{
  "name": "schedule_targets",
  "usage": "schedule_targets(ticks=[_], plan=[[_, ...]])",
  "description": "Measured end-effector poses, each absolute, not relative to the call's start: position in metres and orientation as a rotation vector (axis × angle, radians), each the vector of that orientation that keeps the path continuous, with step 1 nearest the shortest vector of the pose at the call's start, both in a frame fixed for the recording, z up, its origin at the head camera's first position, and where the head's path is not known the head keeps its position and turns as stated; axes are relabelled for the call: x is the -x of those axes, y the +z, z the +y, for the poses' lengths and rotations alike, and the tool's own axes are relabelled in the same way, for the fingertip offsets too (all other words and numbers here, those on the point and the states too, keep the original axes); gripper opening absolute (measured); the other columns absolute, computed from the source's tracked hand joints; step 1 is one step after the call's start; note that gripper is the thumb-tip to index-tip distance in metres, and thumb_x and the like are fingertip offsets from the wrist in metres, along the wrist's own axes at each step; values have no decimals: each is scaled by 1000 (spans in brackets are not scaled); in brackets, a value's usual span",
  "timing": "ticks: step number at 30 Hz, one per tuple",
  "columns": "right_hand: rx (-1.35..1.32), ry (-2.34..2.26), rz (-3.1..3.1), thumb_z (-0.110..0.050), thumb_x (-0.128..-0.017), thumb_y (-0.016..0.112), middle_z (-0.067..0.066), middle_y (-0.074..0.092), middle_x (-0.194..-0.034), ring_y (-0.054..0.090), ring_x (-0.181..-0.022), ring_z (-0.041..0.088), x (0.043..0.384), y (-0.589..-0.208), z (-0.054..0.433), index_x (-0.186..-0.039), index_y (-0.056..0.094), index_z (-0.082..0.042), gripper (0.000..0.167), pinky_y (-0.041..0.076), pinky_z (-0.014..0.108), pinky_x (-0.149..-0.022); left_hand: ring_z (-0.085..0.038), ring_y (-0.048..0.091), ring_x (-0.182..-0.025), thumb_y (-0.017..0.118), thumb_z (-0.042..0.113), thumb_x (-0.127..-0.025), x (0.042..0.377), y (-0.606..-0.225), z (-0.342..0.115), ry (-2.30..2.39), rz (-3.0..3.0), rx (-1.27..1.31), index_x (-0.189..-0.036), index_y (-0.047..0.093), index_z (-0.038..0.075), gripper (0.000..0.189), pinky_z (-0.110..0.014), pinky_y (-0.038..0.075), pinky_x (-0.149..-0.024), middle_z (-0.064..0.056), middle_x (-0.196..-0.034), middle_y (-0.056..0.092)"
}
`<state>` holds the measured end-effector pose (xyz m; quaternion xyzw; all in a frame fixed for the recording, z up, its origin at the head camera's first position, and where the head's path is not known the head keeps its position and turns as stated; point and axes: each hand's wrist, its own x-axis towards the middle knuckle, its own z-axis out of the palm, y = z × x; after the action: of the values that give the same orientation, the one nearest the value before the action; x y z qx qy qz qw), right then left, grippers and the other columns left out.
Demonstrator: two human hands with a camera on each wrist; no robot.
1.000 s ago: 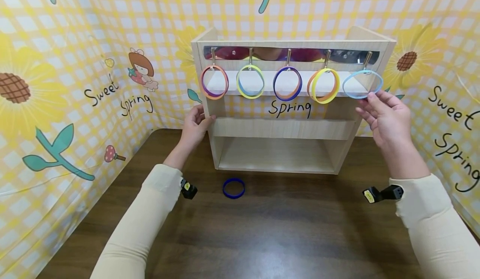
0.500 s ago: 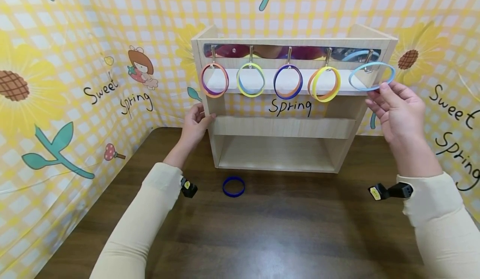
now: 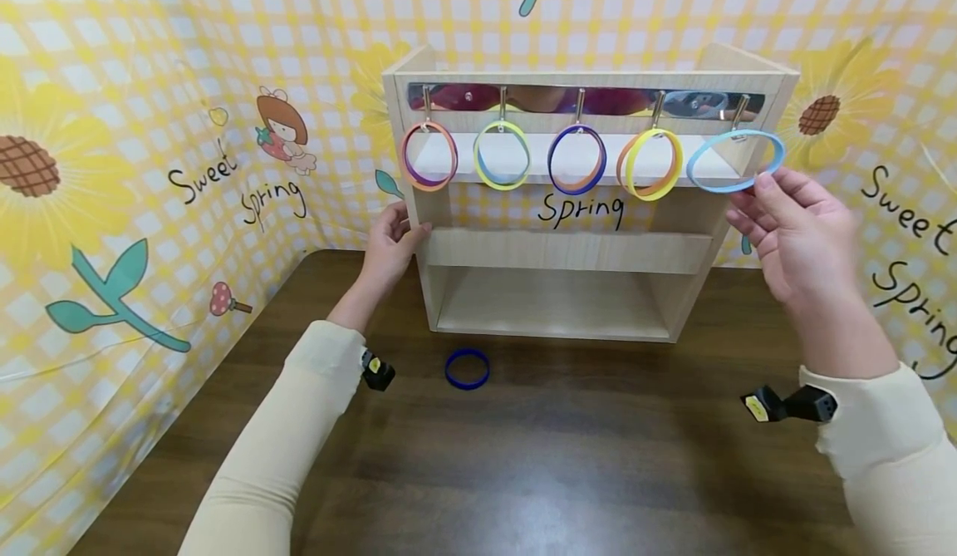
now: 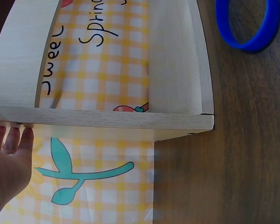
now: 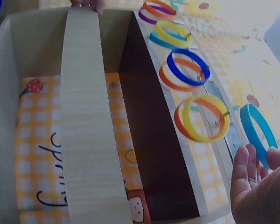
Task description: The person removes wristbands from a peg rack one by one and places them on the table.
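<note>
My right hand pinches a light blue silicone wristband by its lower right edge, in front of the rightmost hook. In the right wrist view the light blue wristband stands apart from the hung ones; whether it touches the hook is unclear. My left hand holds the left side panel of the wooden rack, thumb at the front edge, fingers against the outer side. Hung in pairs on the other hooks are wristbands: orange and purple, yellow-green and light blue, dark blue and orange, yellow and orange.
A dark blue wristband lies on the brown wooden table before the rack's left half. A shiny metal strip carries the hooks. Yellow checked cloth surrounds the table at the back and sides.
My right hand moved right and up with the light blue wristband, which then shifted slightly left and down again. My left hand stays on the rack.
</note>
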<state>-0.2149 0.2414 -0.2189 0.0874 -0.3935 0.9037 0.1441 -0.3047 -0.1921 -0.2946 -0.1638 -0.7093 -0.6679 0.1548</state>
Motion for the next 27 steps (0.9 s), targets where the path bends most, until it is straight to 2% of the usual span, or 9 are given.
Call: schedule_targets(ticks=[7,11,14,19,22,27], plan=[[-427,2667,-1132,9,-90,59,20,68,-86,69,-72,27,204,-232,229,-100,61,9,10,57,37,-66,-37,49,-122,58,-2,-92,305,-296,-190,-1929,-2027,453,-130,46,-12,41,-30,46,-92,-18,-124,56],[-499,2677,-1190,7,-92,58,19,69,-88,69,-74,26,198,-240,221,-100,63,9,10,57,36,-68,-30,52,-118,58,-1,-92,304,-296,-190,-1928,-2027,448,-130,46,-11,41,-30,46,-92,-16,-122,56],[-539,2657,-1268,5,-92,59,17,70,-89,69,-76,25,195,-247,213,-100,65,7,10,57,34,-70,-27,52,-117,58,-1,-92,304,-295,-190,-1919,-2031,446,-130,46,-12,41,-30,45,-93,-18,-124,56],[-559,2607,-1409,2,-93,59,13,70,-87,70,-77,21,192,-262,200,-99,68,3,10,57,31,-71,-30,52,-118,58,-2,-92,304,-295,-190,-1913,-2028,454,-131,44,-14,43,-29,45,-92,-23,-125,54],[-545,2589,-1492,-1,-94,60,11,70,-86,70,-77,19,191,-271,193,-98,69,0,10,56,31,-72,-29,52,-116,58,-1,-92,305,-296,-191,-1895,-2036,461,-130,45,-13,42,-28,46,-89,-17,-121,57],[-501,2577,-1642,-4,-94,61,9,71,-87,70,-79,18,192,-287,183,-100,69,-3,10,56,31,-74,-35,52,-118,59,0,-92,321,-308,-196,-1896,-2008,476,-129,48,-9,40,-28,46,-88,-9,-116,59]])
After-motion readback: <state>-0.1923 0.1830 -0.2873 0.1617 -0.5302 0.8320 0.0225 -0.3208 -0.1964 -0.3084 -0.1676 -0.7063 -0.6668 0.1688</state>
